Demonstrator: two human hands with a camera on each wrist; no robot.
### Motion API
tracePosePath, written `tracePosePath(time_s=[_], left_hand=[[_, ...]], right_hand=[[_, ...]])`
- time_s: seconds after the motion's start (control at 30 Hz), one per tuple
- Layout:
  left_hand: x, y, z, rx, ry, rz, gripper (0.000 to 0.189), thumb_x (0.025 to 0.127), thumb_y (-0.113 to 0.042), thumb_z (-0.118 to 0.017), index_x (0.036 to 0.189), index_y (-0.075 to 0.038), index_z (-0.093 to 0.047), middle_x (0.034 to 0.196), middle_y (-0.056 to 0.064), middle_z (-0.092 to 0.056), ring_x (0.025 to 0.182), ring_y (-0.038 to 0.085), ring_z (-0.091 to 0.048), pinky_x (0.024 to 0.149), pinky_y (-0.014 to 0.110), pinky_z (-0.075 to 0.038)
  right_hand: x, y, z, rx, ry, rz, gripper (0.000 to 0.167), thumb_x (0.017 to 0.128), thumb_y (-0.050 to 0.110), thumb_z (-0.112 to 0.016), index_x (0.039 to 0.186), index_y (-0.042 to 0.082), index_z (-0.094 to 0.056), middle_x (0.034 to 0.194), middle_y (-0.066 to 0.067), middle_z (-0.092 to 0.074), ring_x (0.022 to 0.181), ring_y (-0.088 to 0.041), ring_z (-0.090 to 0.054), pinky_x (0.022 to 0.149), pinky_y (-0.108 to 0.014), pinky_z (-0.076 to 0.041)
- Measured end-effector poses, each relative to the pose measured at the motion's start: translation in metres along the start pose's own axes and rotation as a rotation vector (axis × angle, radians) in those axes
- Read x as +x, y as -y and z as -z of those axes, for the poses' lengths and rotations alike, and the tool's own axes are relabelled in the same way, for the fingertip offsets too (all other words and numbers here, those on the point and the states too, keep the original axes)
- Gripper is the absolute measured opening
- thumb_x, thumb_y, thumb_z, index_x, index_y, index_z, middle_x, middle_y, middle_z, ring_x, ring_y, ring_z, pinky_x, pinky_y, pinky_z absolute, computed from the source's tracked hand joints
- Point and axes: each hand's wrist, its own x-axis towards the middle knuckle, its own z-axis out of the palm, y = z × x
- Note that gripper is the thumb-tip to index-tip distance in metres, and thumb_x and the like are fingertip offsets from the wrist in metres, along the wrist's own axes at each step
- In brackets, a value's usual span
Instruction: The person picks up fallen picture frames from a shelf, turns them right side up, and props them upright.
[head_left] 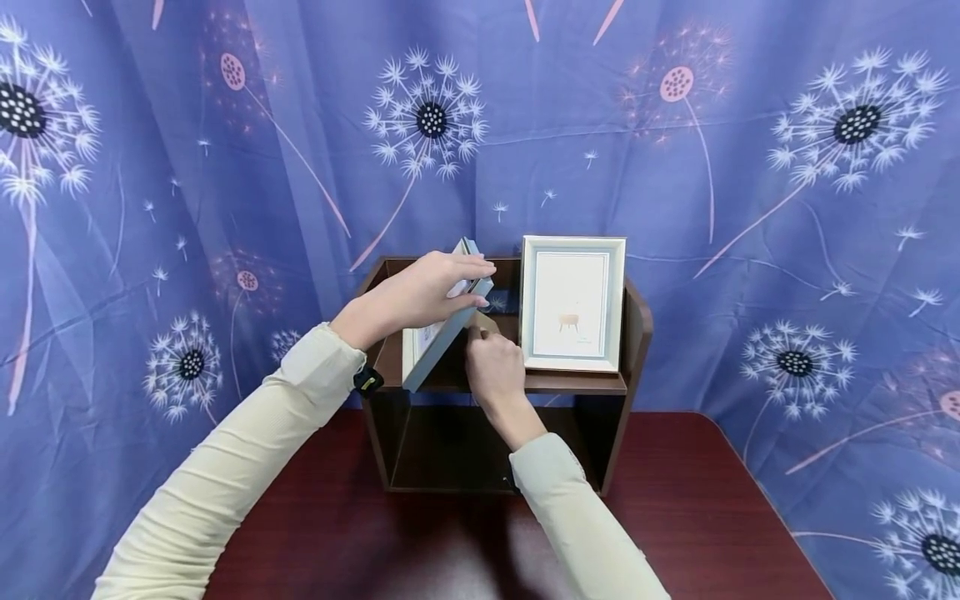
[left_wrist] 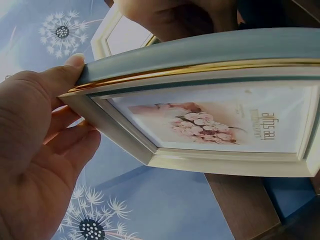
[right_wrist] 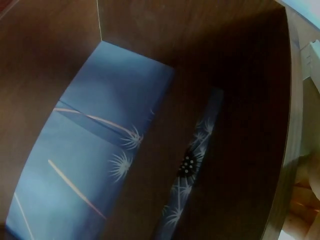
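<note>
My left hand (head_left: 431, 292) pinches the top corner of a picture frame (left_wrist: 200, 160), thumb on one side and fingers on the other. The frame has a pale cream border, a blue-grey side, a thin gold line and a print of pink flowers with "free style" lettering. It stands tilted on the upper shelf of a dark brown desktop rack (head_left: 637, 333), turned edge-on in the head view. Behind it, my right hand (head_left: 497, 367) has curled fingers at a brown stand piece (head_left: 483, 323) on the frame's back; the fingertips are mostly hidden.
A second white picture frame (head_left: 573, 308) with a small chair print stands upright on the rack's right side. The rack's lower compartment (right_wrist: 250, 165) has gaps at the back showing the blue dandelion curtain (head_left: 555, 167). Under the rack is a dark red table (head_left: 675, 500).
</note>
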Motion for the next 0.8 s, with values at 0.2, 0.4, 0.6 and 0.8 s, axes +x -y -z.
tracePosePath(time_s=[0.2,0.4,0.6,0.8], left_hand=[[0.0,0.002,0.002,-0.032,-0.042,0.003,0.053,0.105,-0.031,-0.067,0.15,-0.005,-0.058,0.158,0.015,-0.055,0.152,0.03,-0.048,0.128,0.05,-0.038],[0.002,0.023,0.013,-0.096,-0.113,0.069,0.049,0.105,-0.036,-0.066,0.145,-0.008,-0.064,0.14,0.014,-0.07,0.133,0.029,-0.065,0.12,0.044,-0.048],[0.019,0.057,0.023,-0.195,-0.02,0.255,0.046,0.106,-0.032,-0.065,0.147,-0.011,-0.063,0.137,0.013,-0.073,0.123,0.028,-0.073,0.112,0.042,-0.055],[0.036,0.08,0.017,-0.261,0.016,0.354,0.046,0.107,-0.015,-0.06,0.152,-0.011,-0.057,0.146,0.012,-0.067,0.134,0.026,-0.066,0.114,0.039,-0.052]], right_hand=[[-0.002,-0.002,0.007,0.097,0.002,-0.043,0.002,0.088,0.002,-0.073,0.089,0.004,-0.074,0.071,-0.008,-0.072,0.057,-0.03,-0.069,0.046,-0.042,-0.055],[-0.014,0.014,0.029,0.329,0.032,-0.153,0.005,0.085,0.001,-0.068,0.083,0.004,-0.072,0.07,-0.011,-0.073,0.062,-0.035,-0.072,0.055,-0.049,-0.057],[-0.023,0.038,0.047,0.538,0.145,-0.348,0.022,0.086,0.003,-0.063,0.102,0.001,-0.078,0.084,-0.014,-0.08,0.071,-0.036,-0.076,0.066,-0.051,-0.062],[-0.025,0.06,0.049,0.621,0.248,-0.445,0.023,0.092,0.024,-0.073,0.096,0.002,-0.077,0.081,-0.009,-0.081,0.072,-0.022,-0.078,0.069,-0.041,-0.064]])
